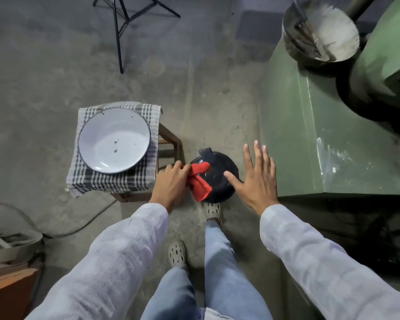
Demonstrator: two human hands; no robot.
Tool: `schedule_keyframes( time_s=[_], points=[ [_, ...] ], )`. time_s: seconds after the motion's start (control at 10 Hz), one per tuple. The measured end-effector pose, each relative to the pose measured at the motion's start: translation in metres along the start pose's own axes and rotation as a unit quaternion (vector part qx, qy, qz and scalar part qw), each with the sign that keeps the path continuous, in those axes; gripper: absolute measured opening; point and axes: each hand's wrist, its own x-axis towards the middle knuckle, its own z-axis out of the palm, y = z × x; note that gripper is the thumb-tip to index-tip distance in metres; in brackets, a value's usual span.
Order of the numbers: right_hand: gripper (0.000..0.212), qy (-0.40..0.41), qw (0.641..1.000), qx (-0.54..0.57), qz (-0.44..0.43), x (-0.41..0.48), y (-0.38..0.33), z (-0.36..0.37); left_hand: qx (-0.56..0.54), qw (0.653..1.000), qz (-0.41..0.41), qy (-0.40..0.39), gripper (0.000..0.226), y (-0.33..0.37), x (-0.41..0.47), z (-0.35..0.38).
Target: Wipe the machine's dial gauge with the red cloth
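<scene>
Holding: left hand [171, 183] clenched on red cloth [198, 184]; cloth ends hang over black round object [217, 181] on floor.
Rt hand: right hand [256, 179] spread flat, grasping nothing, thumb over the black object's edge.
Gauge: dial gauge not identifiable in view; green machine [310, 139] stands to the right.
Step (est.): cloth in hand, wiping not begun.
Next: locate gauge face on machine, carry cloth across, press flat, rub.
Nearby: enamel bowl [114, 139] on checked-cloth stool [169, 144], to the left.

Workshop: green machine [310, 125], concrete floor [44, 77].
</scene>
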Motion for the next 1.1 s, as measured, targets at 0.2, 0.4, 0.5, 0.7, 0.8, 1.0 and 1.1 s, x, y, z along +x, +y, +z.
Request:
schedule_keyframes(
  time_s=[0.2,0.4,0.5,0.7,0.8,1.0,1.1],
  points=[
    [0.099,-0.013,1.000,0.009,-0.019,0.025,-0.006,0.048,-0.017,1.000,0.010,-0.016,0.052,0.004,0.051,0.042],
    [0.096,-0.037,0.999,0.009,0.006,0.027,0.006,0.101,-0.021,0.998,0.036,-0.055,0.048,0.008,0.077,0.092],
    [0.094,-0.042,0.999,0.007,0.020,0.027,0.013,0.111,-0.014,0.996,0.049,-0.070,0.046,0.009,0.078,0.103],
    [0.091,-0.037,0.998,-0.009,0.046,0.032,0.020,0.112,0.002,0.994,0.068,-0.081,0.046,0.012,0.089,0.111],
    [0.092,-0.050,0.997,-0.021,0.061,0.033,0.026,0.116,0.001,0.995,0.078,-0.061,0.058,0.019,0.109,0.114],
    [0.092,-0.049,0.997,-0.008,0.061,0.038,0.015,0.111,-0.025,0.991,0.129,-0.008,0.077,0.025,0.121,0.098],
    [0.092,-0.048,0.997,-0.006,0.057,0.037,0.013,0.109,-0.036,0.989,0.142,0.033,0.072,0.019,0.115,0.095]
  ],
)
